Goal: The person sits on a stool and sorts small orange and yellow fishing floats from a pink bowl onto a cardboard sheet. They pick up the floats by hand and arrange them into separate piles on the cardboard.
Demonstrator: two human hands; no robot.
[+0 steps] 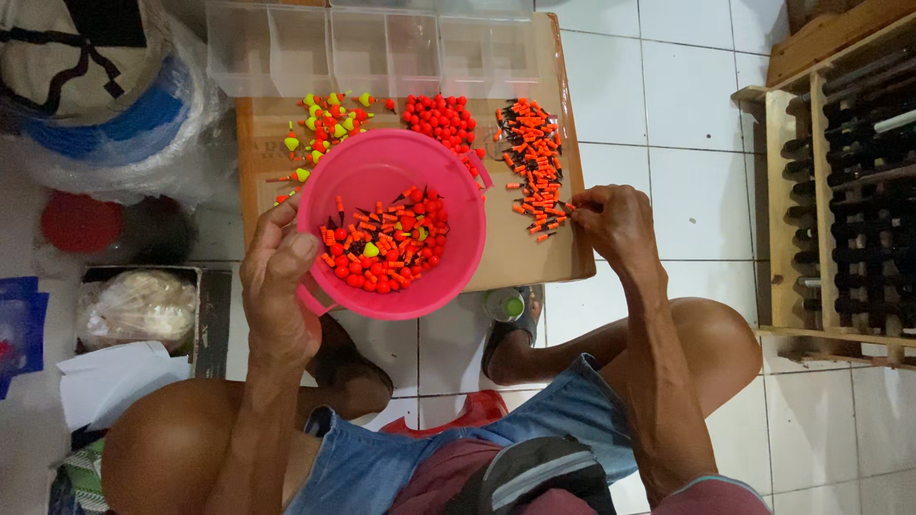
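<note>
My left hand (277,277) grips the rim of a pink plastic bucket (382,162), tilted over a cardboard sheet (258,143). Inside the bucket lie several red, orange and yellow-green fishing floats (386,243). On the cardboard sit three sorted heaps: yellow-green floats (320,124), round red floats (441,119) and slim orange floats with black tips (534,162). My right hand (611,219) pinches at the lower end of the orange heap, fingers closed on a small float there.
A clear compartment box (372,48) stands at the cardboard's far edge. Plastic bags and a blue-white roll (105,95) lie to the left, with a red lid (78,221). A wooden rack (840,181) with dark rods stands on the right. White floor tiles (687,95) surround it.
</note>
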